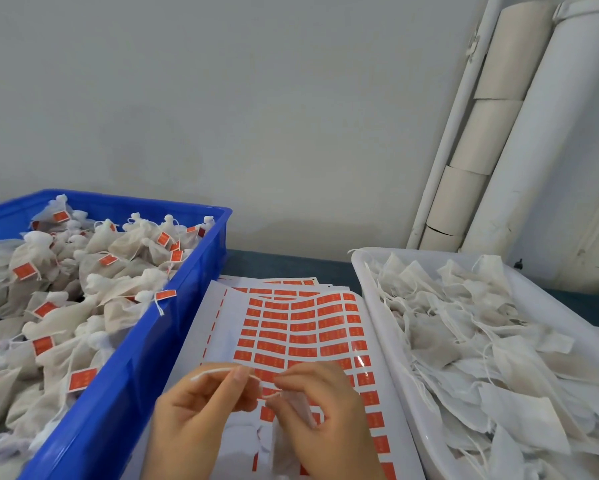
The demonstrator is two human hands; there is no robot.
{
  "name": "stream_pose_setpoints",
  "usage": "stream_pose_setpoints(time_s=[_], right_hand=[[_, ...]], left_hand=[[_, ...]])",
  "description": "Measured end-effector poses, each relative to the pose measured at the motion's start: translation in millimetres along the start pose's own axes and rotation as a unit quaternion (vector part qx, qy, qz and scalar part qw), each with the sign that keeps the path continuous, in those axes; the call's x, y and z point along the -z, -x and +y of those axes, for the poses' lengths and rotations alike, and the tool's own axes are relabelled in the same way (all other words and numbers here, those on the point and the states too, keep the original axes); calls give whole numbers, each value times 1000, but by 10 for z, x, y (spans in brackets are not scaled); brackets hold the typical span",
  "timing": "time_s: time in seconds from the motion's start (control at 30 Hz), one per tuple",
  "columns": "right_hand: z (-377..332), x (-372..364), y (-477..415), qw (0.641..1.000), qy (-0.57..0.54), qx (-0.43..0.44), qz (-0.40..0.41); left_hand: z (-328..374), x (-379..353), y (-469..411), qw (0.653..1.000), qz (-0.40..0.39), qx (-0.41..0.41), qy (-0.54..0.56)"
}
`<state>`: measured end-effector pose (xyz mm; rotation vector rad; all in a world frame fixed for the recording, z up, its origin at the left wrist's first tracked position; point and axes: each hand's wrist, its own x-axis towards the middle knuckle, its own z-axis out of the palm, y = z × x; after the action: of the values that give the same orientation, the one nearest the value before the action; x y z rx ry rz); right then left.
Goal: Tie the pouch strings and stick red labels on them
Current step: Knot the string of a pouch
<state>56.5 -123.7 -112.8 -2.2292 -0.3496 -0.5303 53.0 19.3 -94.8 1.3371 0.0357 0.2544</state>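
A small white pouch (284, 441) hangs between my hands at the bottom centre, over a sheet of red labels (305, 330). My left hand (194, 410) pinches one white string (218, 368) of the pouch, its loose end sticking up to the left. My right hand (322, 403) pinches the pouch's gathered neck and the other string end. The two hands nearly touch. Most of the pouch's body is hidden behind my right hand.
A blue crate (124, 375) on the left holds several tied pouches with red labels. A white tray (391, 344) on the right holds several untied pouches. More label sheets lie beneath the top one. White pipes and cardboard tubes (464, 188) lean at the back right.
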Motion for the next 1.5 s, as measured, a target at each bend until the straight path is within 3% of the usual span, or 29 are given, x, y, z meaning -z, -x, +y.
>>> stream_pose_setpoints(time_s=[0.1,0.43,0.67,0.83,0.93,1.13,1.33,1.5], right_hand=[[-42,-10,-4,994,33,82,62],[-107,4,-32,992,-31,88,82],[-81,5,-42,981,26,122,151],[-112,26,-36,974,-7,133,184],[-148,3,5,980,-22,107,164],[-284,29,60,977,-187,-22,96],[-307,168,64,900,-398,-155,87],[-255,205,18,833,-509,-190,106]], left_hand=[[25,-34,35,1000,-28,6,-11],[79,-50,60,997,-66,21,-27],[74,-46,66,998,-61,13,-22],[21,-83,42,986,-114,83,-92],[36,-91,17,969,-187,130,-98],[-86,-145,107,976,-98,5,-193],[-101,-158,60,971,-18,19,-239],[-152,-125,26,964,-31,48,-259]])
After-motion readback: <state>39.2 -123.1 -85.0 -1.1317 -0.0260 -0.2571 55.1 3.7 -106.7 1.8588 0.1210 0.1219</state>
